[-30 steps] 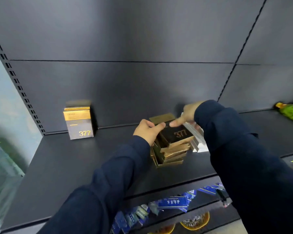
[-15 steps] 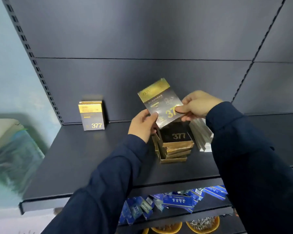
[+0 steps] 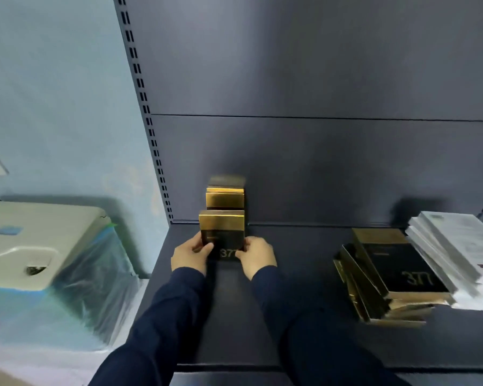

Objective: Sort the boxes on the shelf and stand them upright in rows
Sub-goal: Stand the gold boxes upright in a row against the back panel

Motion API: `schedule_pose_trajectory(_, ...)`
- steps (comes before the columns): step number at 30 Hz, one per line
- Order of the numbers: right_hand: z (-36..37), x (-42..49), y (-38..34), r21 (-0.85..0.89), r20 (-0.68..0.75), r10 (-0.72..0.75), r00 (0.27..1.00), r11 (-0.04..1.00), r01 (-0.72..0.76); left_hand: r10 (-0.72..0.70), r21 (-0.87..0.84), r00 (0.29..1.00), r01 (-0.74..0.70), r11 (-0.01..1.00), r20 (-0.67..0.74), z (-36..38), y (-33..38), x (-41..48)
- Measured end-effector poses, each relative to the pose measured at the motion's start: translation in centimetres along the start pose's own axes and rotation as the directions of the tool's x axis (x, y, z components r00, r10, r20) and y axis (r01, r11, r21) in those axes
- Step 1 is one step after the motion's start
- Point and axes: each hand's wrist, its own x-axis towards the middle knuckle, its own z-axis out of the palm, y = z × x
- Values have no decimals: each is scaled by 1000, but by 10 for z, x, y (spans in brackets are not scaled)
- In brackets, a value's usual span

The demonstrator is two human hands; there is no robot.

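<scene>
A black and gold box marked 377 [image 3: 222,232] stands upright on the dark shelf [image 3: 234,316], right in front of another upright gold-topped box [image 3: 225,198] near the back panel. My left hand [image 3: 190,254] grips its left side and my right hand [image 3: 255,256] grips its right side, thumbs on the front face. Further right lies a slumped stack of several black and gold 377 boxes [image 3: 393,274], lying flat. Beside that stack, a pile of white boxes [image 3: 452,246] also lies flat.
The slotted shelf upright [image 3: 148,121] bounds the shelf on the left. Beyond it stands a beige machine wrapped in clear plastic [image 3: 39,246] against a pale blue wall. The shelf's front edge [image 3: 262,367] runs below my forearms.
Both hands lifted one 377 box off the flat stack, carried it left and stood it upright in front of the lone upright box. The view swung left with them.
</scene>
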Motion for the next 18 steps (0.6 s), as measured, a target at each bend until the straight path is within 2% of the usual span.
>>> schedule_pose_trajectory(4,32,27,-6,12,-103,29,994,1000,-28,35,122,999,-37,992,14,11,-15,26)
schedule_pose_trajectory(9,44,48,-7,27,-220,-4,976,1000,10,89,127,996,-89,988,-1,23,-18,42)
schedule_pose_trajectory(15,42,54,-6,92,-201,0,980,996,19,77,157,996,-82,984,38,28,-20,54)
schedule_pose_trajectory(18,31,43,-11,111,-182,21,983,994,-1,25,104,999,-28,994,36,23,-24,54)
